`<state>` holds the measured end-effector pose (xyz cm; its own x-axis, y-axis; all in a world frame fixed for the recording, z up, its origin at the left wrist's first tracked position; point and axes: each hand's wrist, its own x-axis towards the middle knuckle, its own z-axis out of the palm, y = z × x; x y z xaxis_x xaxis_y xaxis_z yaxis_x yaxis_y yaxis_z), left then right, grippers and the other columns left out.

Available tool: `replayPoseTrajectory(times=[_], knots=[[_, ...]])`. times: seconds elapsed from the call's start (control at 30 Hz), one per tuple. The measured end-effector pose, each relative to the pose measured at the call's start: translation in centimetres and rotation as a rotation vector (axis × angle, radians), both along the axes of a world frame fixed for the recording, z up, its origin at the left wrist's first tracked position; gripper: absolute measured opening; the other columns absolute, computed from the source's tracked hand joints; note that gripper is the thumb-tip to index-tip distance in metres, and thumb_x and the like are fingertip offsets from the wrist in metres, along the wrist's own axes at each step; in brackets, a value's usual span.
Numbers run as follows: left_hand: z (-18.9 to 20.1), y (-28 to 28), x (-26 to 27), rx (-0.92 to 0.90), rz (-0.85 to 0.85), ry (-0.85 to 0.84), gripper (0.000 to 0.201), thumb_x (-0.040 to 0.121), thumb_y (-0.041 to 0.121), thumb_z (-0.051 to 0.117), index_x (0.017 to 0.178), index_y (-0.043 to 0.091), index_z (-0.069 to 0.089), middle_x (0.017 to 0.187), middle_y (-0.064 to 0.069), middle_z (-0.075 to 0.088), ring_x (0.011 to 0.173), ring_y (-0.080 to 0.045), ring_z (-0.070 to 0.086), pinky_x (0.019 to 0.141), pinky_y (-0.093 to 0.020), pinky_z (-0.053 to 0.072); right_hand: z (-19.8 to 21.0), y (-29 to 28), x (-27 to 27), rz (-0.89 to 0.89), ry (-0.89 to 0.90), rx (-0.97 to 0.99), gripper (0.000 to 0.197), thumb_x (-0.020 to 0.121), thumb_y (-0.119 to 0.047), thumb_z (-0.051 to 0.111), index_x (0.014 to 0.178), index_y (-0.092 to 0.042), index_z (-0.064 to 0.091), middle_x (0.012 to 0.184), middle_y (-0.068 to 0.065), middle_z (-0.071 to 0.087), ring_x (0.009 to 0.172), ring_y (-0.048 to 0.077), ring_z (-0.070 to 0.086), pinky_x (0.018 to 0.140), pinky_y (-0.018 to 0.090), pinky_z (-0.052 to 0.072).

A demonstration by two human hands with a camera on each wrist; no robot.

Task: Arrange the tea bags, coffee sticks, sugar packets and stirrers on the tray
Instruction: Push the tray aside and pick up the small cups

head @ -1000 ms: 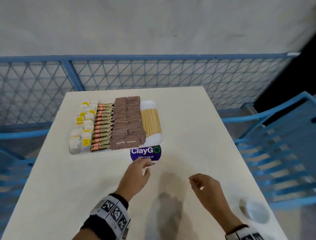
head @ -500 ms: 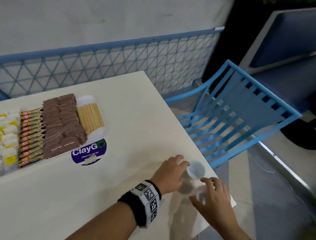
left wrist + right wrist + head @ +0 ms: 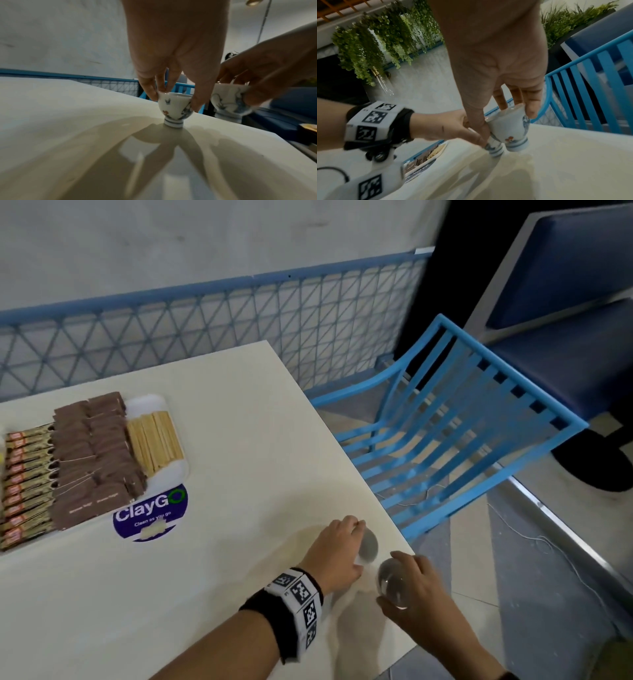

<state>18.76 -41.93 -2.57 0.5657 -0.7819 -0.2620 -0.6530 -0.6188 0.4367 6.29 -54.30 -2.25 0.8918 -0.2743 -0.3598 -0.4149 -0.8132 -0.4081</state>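
Though seen mostly from above, found the left hand (image 3: 337, 549) at the table's (image 3: 239, 422) near right corner, fingers and thumb curled down over the rim of a small painted cup (image 3: 174, 108). Saw that cup upright, foot on the table. Found the right hand (image 3: 416, 590) just beside it, fingertips pinching the rim of a second painted cup (image 3: 510, 128). Saw this one tilted a little and close against the first; could not tell whether its foot touched the table.

Farther in, toward the left edge, noted a round purple ClayGo sticker (image 3: 150, 511) touching the near rim of the white tray (image 3: 147, 405). On the tray, found wooden stirrers (image 3: 154, 440) along its right side, brown sugar packets (image 3: 92, 453) in overlapping rows next to them, then coffee sticks (image 3: 27, 484) laid side by side. Could not see the tea bags, cut off past the left of the head view.

Judged the arranging largely done: three kinds in tidy rows, nothing loose on the table. Judged the cups no part of the named items, so little left beyond the unseen tea bags.

Beyond the table's right edge, noted a blue slatted chair (image 3: 445, 422) close to the corner with the cups, a risk to anything slipping off. Past the far edge, noted blue mesh fencing (image 3: 205, 326) and a dark blue bench (image 3: 565, 268).
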Motion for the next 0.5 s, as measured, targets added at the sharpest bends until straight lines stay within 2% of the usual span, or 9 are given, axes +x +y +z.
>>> replayPoseTrajectory(times=[0.17, 0.33, 0.43, 0.5], knots=[[0.0, 4.3, 2.1, -0.094, 0.201, 0.081, 0.071, 0.087, 0.025, 0.058, 0.147, 0.012, 0.023, 0.146, -0.003, 0.028, 0.130, -0.021, 0.032, 0.107, -0.025, 0.026, 2.2, -0.3, 4.8, 0.074, -0.052, 0.002, 0.076, 0.074, -0.053, 0.068, 0.138, -0.034, 0.033, 0.136, -0.004, 0.038, 0.114, 0.012, 0.046, 0.094, 0.020, 0.044], [0.1, 9.4, 5.5, -0.116, 0.424, 0.092, 0.073, 0.086, 0.034, 0.062, 0.146, 0.013, 0.026, 0.145, -0.001, 0.029, 0.130, -0.019, 0.033, 0.105, -0.021, 0.025, 4.1, 2.1, 12.3, 0.162, -0.088, 0.028, 0.080, 0.076, -0.056, 0.063, 0.141, -0.022, 0.033, 0.137, -0.001, 0.040, 0.117, 0.015, 0.047, 0.093, 0.020, 0.041], [0.3, 12.4, 7.8, -0.148, 0.574, 0.102, 0.073, 0.083, 0.035, 0.065, 0.143, 0.011, 0.031, 0.144, -0.004, 0.032, 0.131, -0.018, 0.035, 0.104, -0.017, 0.024, 4.5, 4.2, 17.5, 0.195, -0.116, 0.059, 0.082, 0.075, -0.053, 0.067, 0.139, -0.014, 0.035, 0.136, 0.002, 0.044, 0.118, 0.017, 0.047, 0.091, 0.017, 0.034], [0.4, 13.9, 9.0, -0.170, 0.657, 0.117, 0.073, 0.083, 0.033, 0.066, 0.143, 0.008, 0.032, 0.143, -0.005, 0.034, 0.131, -0.018, 0.036, 0.102, -0.015, 0.024, 4.7, 5.7, 20.6, 0.256, -0.140, 0.070, 0.074, 0.075, -0.048, 0.070, 0.134, -0.012, 0.042, 0.129, 0.005, 0.050, 0.114, 0.018, 0.049, 0.088, 0.017, 0.033]])
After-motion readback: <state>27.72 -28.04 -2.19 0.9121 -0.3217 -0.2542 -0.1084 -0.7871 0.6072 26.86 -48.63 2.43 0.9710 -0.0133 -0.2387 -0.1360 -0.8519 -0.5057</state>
